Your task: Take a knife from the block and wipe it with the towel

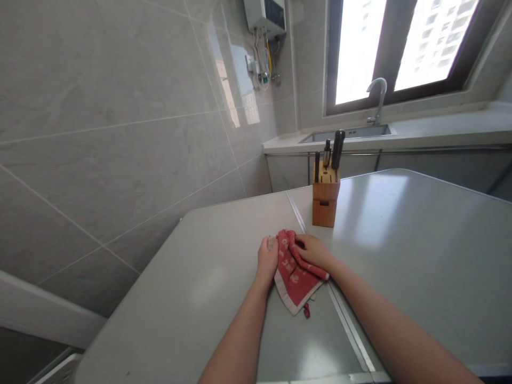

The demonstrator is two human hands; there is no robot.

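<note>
A red cloth (295, 280) with a pale border and light print hangs in bunched folds between my hands, just over the table. My left hand (268, 258) is closed on its left edge, near a white tag. On the other side, my right hand (314, 250) grips a gathered fold with thumb and fingers. Whether the folds cover anything cannot be seen. Below the cloth's lower corner is a small dark red loop or tassel (306, 310). Beyond my right hand stands a wooden knife block (325, 208) with several black-handled tools upright in its top.
The pale table (216, 256) has a metal seam (348, 322) running through it. Behind it is a counter (432, 128) with a sink (348, 133) and a faucet (378, 98) under a window. A tiled wall (120, 80) rises at the left, and a water heater (267, 17) hangs in the corner.
</note>
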